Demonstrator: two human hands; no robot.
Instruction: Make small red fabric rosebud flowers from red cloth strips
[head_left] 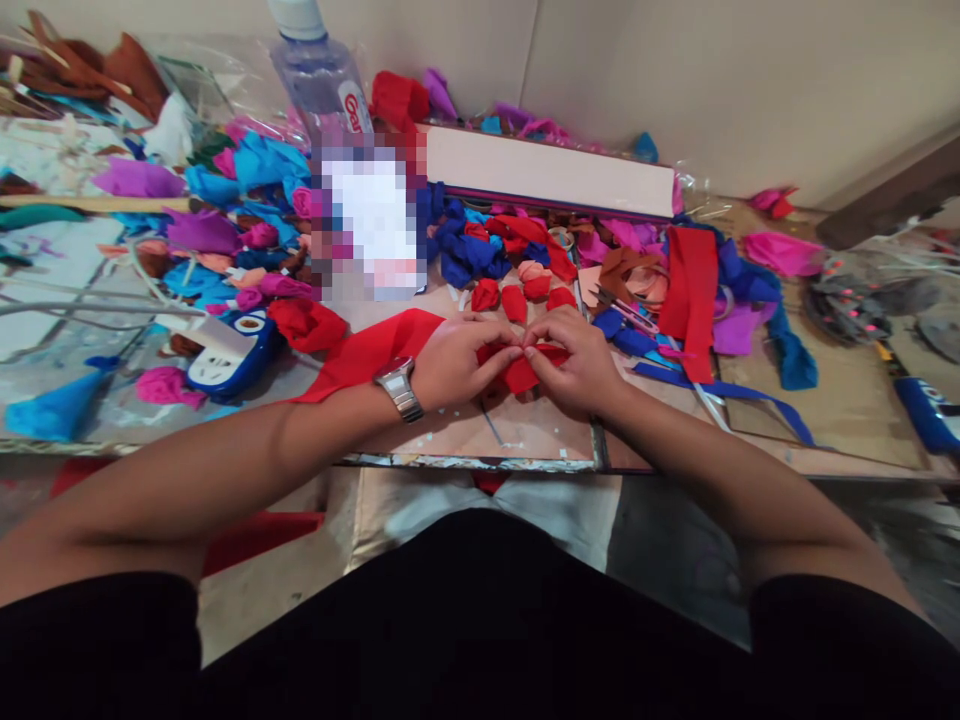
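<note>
Left hand (pixel 459 362): thumb and forefinger pinched together on a small, folded, bright red piece of thin fabric-like material (pixel 521 379).
Right hand (pixel 576 362): thumb and forefinger closed on the same piece, tips meeting those of the left.
Red piece, location: between both hands, over the near part of the pale brown tabletop (pixel 457 436).
Left wrist: silver-coloured metal-band watch (pixel 400 388).
Beside left hand: broad, flat red strip (pixel 367 352).
Just beyond fingers: small, rounded red bundles (pixel 514 303).

It looks like a craft workshop, with coloured scraps (pixel 472 255) and strips (pixel 691 290) littering the worktable (pixel 547 432).
</note>
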